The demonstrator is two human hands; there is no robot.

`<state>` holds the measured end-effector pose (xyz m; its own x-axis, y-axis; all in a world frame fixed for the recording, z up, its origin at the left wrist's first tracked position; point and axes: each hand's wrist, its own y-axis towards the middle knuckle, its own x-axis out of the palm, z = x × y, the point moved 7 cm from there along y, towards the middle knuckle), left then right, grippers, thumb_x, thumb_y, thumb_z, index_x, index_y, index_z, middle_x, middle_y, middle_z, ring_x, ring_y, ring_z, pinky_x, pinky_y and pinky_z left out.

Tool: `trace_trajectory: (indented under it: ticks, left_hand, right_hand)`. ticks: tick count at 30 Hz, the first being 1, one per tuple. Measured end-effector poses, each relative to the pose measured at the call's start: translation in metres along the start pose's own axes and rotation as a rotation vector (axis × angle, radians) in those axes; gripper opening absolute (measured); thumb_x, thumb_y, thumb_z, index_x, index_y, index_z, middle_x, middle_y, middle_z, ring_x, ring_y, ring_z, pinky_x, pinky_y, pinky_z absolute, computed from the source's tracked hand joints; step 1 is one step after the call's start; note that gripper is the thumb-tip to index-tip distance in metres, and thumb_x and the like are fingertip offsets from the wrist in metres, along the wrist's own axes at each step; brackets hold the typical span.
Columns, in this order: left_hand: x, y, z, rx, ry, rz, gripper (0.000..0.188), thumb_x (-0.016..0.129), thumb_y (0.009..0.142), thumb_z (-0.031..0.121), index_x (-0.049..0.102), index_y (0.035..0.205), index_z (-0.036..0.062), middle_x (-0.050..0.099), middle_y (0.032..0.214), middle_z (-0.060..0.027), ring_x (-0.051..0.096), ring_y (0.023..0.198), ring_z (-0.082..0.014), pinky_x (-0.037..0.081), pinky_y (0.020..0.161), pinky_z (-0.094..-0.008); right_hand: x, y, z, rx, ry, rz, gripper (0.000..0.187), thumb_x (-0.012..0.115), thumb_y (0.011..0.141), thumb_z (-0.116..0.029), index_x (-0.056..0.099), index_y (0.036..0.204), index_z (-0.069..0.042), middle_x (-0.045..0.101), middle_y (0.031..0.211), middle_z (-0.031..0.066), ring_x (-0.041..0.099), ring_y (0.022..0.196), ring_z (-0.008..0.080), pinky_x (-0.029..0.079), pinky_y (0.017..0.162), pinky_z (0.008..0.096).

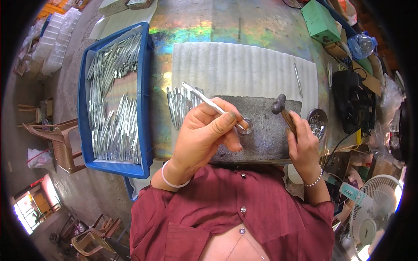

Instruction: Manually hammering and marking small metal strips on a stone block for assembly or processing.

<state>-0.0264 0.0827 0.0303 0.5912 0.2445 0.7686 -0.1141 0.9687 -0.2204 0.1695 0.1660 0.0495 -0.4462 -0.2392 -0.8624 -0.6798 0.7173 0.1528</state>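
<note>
My left hand (198, 132) pinches a slim silvery metal strip (202, 97) between thumb and fingers, tilted with its far end up to the left. At the strip's near end, by my fingertips, is a small round shiny piece (245, 126); whether it is joined to the strip I cannot tell. My right hand (304, 148) is wrapped round the wooden handle of a small hammer (279, 105), its dark rounded head raised over a grey stone slab (272, 139). Left of the slab, partly behind my left hand, lies a bunch of similar strips (176, 104).
A blue tray (146, 87) full of metal strips stands at the left. White foam sheet (244, 65) lies under the slab, with a thin pointed tool (298, 79) on it. A dish of small metal parts (317, 122), a green box (322, 21) and a fan (376, 209) are at the right.
</note>
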Motion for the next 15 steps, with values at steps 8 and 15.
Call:
trace_trajectory:
  ticks: [8,15]
  left_hand:
    - [0.001,0.016,-0.014,-0.041,0.132,0.011,0.027,0.056,0.092,0.011,0.046,0.116,0.0022,0.064,0.086,-0.0154,0.063,0.06,-0.018,0.051,0.05,-0.0233]
    - [0.002,0.015,-0.011,0.055,0.505,0.006,0.02,0.048,0.097,0.017,0.053,0.104,-0.0015,0.065,0.088,-0.0122,0.062,0.061,-0.0137,0.05,0.055,-0.0229]
  right_hand:
    - [0.009,-0.008,0.018,0.064,-0.224,-0.029,0.052,0.061,0.076,0.001,0.048,0.126,-0.005,0.05,0.087,0.0118,0.056,0.08,0.0288,0.047,0.063,0.0386]
    - [-0.017,0.023,0.047,0.111,0.026,-0.016,0.034,0.061,0.082,-0.009,0.052,0.113,0.0,0.057,0.091,0.0166,0.056,0.081,0.0345,0.045,0.07,0.0427]
